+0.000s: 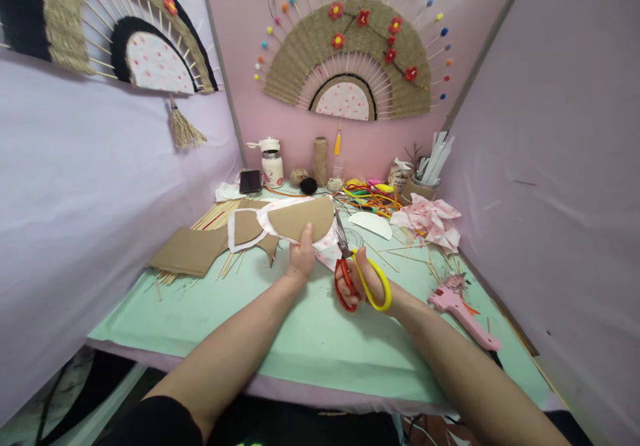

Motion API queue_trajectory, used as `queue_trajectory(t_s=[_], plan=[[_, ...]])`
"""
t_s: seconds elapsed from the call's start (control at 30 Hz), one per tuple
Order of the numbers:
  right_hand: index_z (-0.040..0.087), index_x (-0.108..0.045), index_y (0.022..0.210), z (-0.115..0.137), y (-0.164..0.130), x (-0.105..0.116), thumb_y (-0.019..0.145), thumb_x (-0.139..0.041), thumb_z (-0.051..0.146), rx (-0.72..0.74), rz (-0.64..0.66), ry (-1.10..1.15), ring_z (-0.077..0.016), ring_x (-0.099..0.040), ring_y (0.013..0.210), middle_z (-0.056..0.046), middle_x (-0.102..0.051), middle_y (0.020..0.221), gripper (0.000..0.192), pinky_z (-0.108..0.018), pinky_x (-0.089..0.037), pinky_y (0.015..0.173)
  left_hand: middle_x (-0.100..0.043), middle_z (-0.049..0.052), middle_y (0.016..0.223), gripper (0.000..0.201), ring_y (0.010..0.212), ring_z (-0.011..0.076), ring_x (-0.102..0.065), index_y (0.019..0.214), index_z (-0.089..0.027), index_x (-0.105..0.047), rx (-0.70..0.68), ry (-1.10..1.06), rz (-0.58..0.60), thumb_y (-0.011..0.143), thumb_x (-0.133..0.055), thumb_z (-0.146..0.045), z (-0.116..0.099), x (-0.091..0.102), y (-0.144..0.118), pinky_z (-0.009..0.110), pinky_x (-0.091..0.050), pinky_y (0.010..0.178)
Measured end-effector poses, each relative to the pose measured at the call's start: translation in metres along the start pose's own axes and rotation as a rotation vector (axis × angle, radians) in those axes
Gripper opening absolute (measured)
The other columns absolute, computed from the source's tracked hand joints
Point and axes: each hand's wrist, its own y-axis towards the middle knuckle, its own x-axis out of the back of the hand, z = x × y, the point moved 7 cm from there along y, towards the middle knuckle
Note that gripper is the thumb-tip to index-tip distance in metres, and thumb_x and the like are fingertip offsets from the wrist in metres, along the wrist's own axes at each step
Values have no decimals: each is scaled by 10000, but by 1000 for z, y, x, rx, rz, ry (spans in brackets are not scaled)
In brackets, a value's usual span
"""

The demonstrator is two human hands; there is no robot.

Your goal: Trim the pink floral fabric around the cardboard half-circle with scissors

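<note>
My left hand (302,254) grips a brown cardboard half-circle (300,221) with the thumb on top. Pink-dotted white fabric (327,249) lies behind the cardboard and sticks out past its edges. In my right hand (367,279) is a pair of scissors (345,251) with one red and one yellow handle loop. The blades point away from me, close to the right edge of the fabric; whether they touch it I cannot tell. To the left lies a piece of cardboard with a white border (247,230).
Cardboard sheets (187,251) and thin sticks lie left. A white half-disc (371,225), crumpled pink fabric (430,221) and a pink glue gun (463,313) are right. Behind stand an open bottle (273,167), a twine spool (321,161) and coloured cords. A decorated fan (350,59) hangs behind.
</note>
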Motion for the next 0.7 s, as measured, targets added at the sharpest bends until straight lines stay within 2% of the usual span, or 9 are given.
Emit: queue_trajectory(t_s=[0.37, 0.57, 0.7], plan=[[183, -466, 788, -1, -2, 0, 678, -221, 891, -24, -11, -50, -83, -395, 363, 37, -481, 514, 758, -217, -282, 405, -642, 89, 1220, 229, 1182, 173, -556, 1038, -137, -663, 45, 16, -6, 876, -505, -170, -1, 1, -3, 247, -373, 1037], [181, -463, 762, 1, -4, -4, 710, -138, 871, -63, 45, 55, -87, -392, 346, 33, -487, 501, 764, -240, -334, 421, -649, 77, 1210, 251, 1184, 173, -555, 1075, -156, -659, 29, -37, 2, 885, -502, -201, 6, 1, 1, 264, -375, 1044], [170, -487, 767, -3, -7, -9, 722, -127, 860, -164, 127, 147, -91, -384, 342, 31, -487, 490, 779, -248, -337, 431, -655, 96, 1197, 263, 1182, 184, -558, 1076, -142, -662, 25, -44, 26, 889, -495, -222, 9, 0, 3, 273, -377, 1044]])
